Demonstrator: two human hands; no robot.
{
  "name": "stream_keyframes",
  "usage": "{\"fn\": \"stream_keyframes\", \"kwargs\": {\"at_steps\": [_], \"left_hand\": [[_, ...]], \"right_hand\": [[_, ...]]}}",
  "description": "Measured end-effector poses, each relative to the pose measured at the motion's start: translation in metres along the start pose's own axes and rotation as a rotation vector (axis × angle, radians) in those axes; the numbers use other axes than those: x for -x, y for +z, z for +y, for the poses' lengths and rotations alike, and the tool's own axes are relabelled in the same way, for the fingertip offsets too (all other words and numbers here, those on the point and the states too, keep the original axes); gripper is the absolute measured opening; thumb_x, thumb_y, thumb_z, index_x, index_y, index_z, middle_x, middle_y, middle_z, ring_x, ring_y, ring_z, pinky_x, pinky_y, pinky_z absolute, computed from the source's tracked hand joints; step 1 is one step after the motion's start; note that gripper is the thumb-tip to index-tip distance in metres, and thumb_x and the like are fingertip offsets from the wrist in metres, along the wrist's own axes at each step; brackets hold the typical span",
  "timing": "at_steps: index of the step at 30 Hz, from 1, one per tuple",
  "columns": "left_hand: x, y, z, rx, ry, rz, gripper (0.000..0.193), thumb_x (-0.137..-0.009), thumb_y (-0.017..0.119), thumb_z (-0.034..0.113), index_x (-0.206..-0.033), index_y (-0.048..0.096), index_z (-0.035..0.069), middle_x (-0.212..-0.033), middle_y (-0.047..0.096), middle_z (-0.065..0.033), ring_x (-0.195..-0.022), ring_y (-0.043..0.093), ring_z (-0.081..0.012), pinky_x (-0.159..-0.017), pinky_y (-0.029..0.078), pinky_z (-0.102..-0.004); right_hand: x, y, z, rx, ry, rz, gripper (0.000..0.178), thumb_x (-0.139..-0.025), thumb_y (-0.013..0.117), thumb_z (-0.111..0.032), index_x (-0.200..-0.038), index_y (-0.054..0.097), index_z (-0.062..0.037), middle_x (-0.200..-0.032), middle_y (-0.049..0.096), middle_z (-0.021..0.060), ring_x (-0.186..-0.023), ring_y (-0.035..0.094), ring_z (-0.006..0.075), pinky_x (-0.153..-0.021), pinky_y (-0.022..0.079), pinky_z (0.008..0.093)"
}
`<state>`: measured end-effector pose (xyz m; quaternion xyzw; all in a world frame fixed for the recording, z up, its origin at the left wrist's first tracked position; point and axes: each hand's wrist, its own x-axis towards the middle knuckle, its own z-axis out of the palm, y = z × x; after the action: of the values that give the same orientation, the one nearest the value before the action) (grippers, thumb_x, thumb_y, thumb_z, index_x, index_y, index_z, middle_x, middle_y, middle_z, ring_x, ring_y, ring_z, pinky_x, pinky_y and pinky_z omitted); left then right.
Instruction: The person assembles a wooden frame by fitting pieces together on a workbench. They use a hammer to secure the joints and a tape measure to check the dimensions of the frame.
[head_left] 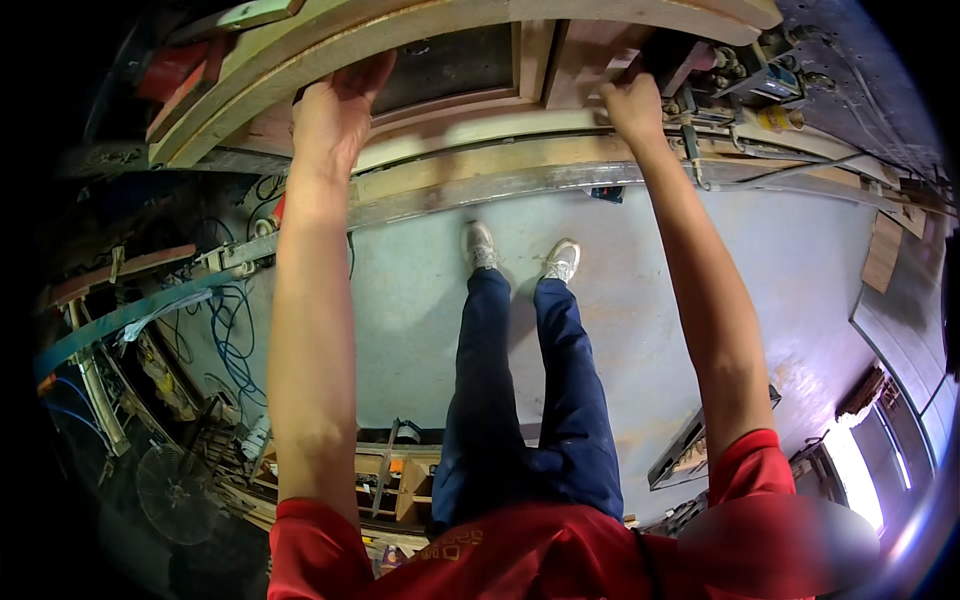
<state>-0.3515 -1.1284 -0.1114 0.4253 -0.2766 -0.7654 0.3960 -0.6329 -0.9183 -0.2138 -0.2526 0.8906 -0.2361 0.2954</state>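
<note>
My left hand point(332, 118) reaches up to a long pale wooden beam point(440, 22), which covers most of its fingers. The wrist is bent and part of the palm shows; whether the fingers grip the beam cannot be seen. Beyond it lies a wooden frame point(530, 60) around a dark panel point(440, 75). To the right, my right hand point(634, 104) is curled beside a reddish-brown wooden panel point(580, 65), near a dark gap. What its fingers close on is in shadow. Both arms are stretched far forward.
A metal-edged bench rail point(480, 198) crosses before my feet. Metal clamps point(725, 75) crowd the right end. Blue hoses point(232, 335) lie coiled at left, near a standing fan point(175, 490). Behind me is a compartmented wooden box point(405, 490); a wooden board point(882, 252) leans at right.
</note>
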Motion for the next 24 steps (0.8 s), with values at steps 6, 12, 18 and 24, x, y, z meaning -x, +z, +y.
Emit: {"fn": "stream_keyframes", "kwargs": {"at_steps": [6,12,18,24], "left_hand": [[-0.021,-0.033,0.002,-0.031,0.004,-0.109,0.041,-0.102,0.057,0.021,-0.136,0.051,-0.001,-0.135,0.056,-0.0197,-0.124,0.056,-0.0388,-0.111,0.048,-0.0555],[-0.024,-0.066,0.005,-0.076,0.005,-0.019,0.034,-0.099,0.057,0.011,-0.128,0.054,-0.007,-0.129,0.06,-0.02,-0.122,0.057,-0.0359,-0.109,0.049,-0.0508],[-0.005,-0.128,0.0,-0.287,-0.056,0.331,0.032,-0.098,0.042,0.006,-0.126,0.046,-0.009,-0.129,0.052,-0.0221,-0.121,0.053,-0.0343,-0.107,0.044,-0.0467],[-0.019,-0.102,0.007,-0.008,-0.032,0.298,0.028,-0.098,0.04,0.012,-0.121,0.046,-0.001,-0.13,0.045,-0.0199,-0.131,0.038,-0.0368,-0.118,0.024,-0.0494]], "right_hand": [[-0.024,0.055,0.012,-0.476,-0.023,0.338,0.058,-0.075,0.075,-0.021,-0.129,0.06,-0.0048,-0.11,0.069,0.0142,-0.097,0.068,0.0313,-0.088,0.052,0.0398],[-0.019,0.053,0.009,-0.202,0.007,0.34,0.056,-0.073,0.079,-0.018,-0.125,0.064,-0.008,-0.112,0.071,0.0116,-0.1,0.067,0.0262,-0.091,0.05,0.0367],[0.03,0.065,-0.013,-0.616,0.082,0.163,0.036,-0.081,0.073,-0.01,-0.114,0.064,0.0028,-0.105,0.071,0.0158,-0.092,0.065,0.0204,-0.086,0.052,0.0339],[0.022,0.111,-0.094,-0.433,0.092,-0.111,0.022,-0.082,0.067,-0.017,-0.092,0.068,0.0026,-0.083,0.069,0.0123,-0.078,0.063,0.0163,-0.07,0.049,0.0307]]}}
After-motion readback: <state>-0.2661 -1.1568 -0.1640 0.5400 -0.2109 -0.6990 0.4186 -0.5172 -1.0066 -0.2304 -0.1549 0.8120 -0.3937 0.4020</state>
